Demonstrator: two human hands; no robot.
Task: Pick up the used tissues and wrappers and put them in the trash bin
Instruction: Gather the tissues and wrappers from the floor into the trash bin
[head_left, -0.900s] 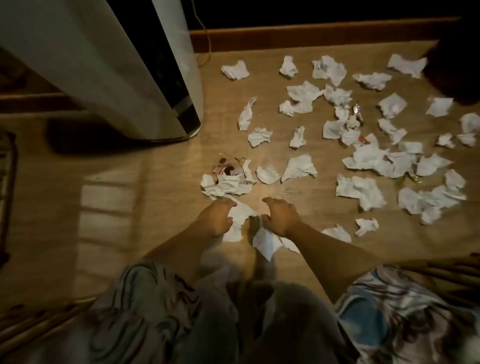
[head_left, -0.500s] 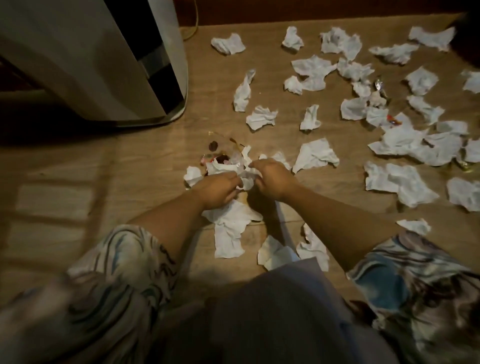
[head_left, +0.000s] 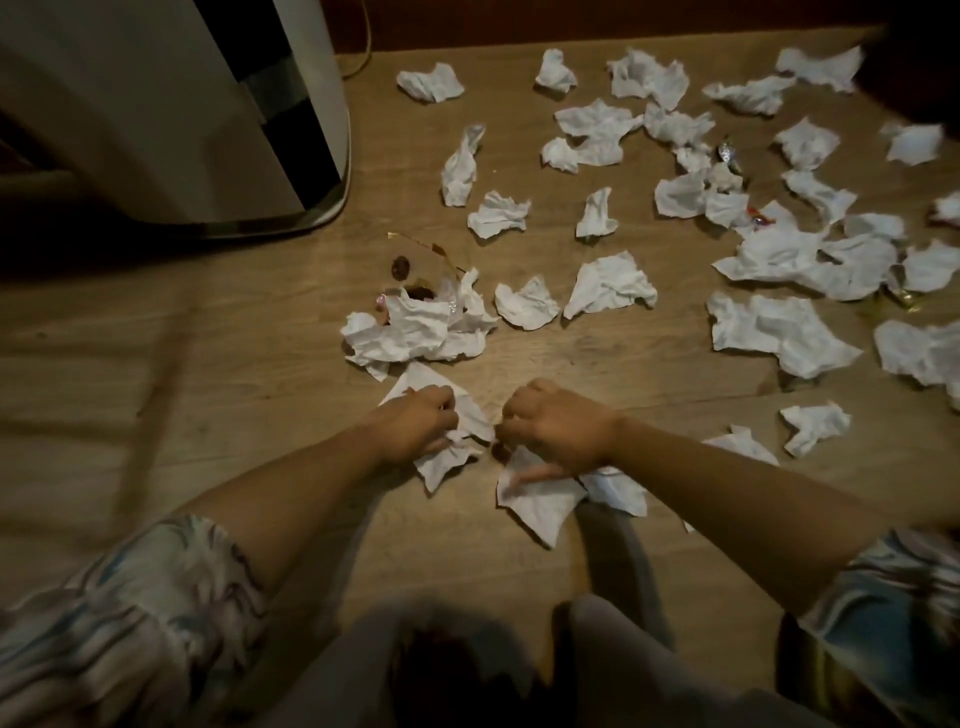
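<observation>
On the wooden floor (head_left: 218, 364), left grip (head_left: 415, 423) clutching crinkled tissue (head_left: 447, 457), right grip (head_left: 558, 426) pinching creased tissue (head_left: 535, 499).

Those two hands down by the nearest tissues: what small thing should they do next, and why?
Probably lift. The left hand already grips a crumpled tissue, and the right hand is curled over another tissue with a finger on it. Both pieces still lie on the wooden floor. I would close the right fingers and raise both pieces. No trash bin is clearly in view.
</observation>
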